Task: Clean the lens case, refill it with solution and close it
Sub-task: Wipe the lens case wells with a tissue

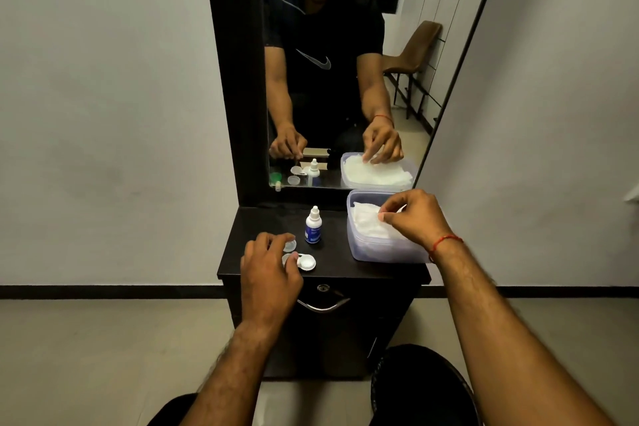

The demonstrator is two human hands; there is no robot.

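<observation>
Pinching a tissue between thumb and forefinger of the right hand, inside the box at the right rear of the table. Half-curling the fingers of the left hand over the open lens case lying near the table's front, touching its left well with the thumb tip and reaching a loose cap just behind it; gripping or merely touching, cannot tell. Standing upright just behind the case: a bottle.
</observation>
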